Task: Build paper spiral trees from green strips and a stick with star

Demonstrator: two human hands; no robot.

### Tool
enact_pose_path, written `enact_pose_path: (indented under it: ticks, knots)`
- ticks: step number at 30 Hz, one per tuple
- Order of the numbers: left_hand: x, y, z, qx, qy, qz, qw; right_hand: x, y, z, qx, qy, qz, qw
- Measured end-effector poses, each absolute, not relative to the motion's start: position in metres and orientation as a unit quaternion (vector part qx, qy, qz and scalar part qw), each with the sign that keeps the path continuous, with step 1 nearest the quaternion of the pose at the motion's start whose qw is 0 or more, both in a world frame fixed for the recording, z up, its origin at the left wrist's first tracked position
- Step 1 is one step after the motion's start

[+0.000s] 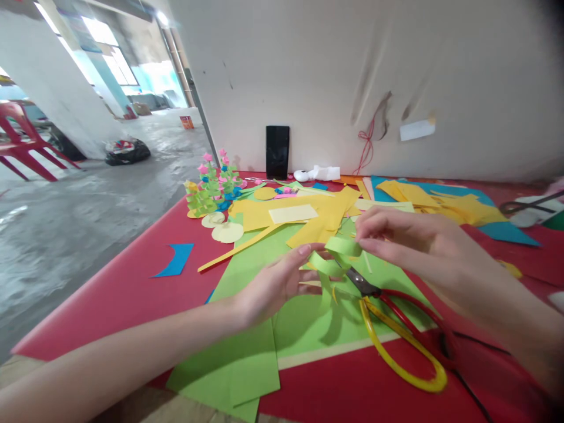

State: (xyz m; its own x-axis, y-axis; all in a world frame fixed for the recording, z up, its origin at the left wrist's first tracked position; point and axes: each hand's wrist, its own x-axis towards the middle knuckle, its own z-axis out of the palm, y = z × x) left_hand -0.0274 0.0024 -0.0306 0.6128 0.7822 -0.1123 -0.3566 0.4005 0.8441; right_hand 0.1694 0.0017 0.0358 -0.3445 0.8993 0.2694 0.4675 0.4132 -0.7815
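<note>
Between my two hands hangs a curled light-green paper strip [332,267]. My right hand [396,235] pinches its upper end between thumb and fingertips. On the other side, my left hand [286,273] has its thumb and index finger at the strip's left curl, and its other fingers reach behind the paper. Just below the strip lie scissors [362,285] with one yellow and one red handle loop; the curl partly covers their blades. Under them are green paper sheets [304,329] on the red table cover [326,390].
Small paper plants [209,191] with pink and yellow tops stand at the back left beside cream paper discs [227,232]. Yellow sheets [251,211] and a blue offcut [176,260] lie around. A black phone [277,151] leans on the white wall [308,76].
</note>
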Motion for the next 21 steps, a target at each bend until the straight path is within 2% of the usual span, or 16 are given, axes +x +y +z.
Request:
enact_pose_path:
  ticks: [13, 21]
  knots:
    - [-0.0273, -0.0008, -0.0235, 0.337, 0.275, 0.411, 0.802, 0.1651, 0.0012, 0.0384, -0.428, -0.788, 0.297, 0.33]
    - [-0.0276, -0.001, -0.025, 0.33, 0.279, 0.399, 0.809, 0.1659, -0.0004, 0.0368, -0.428, -0.781, 0.314, 0.329]
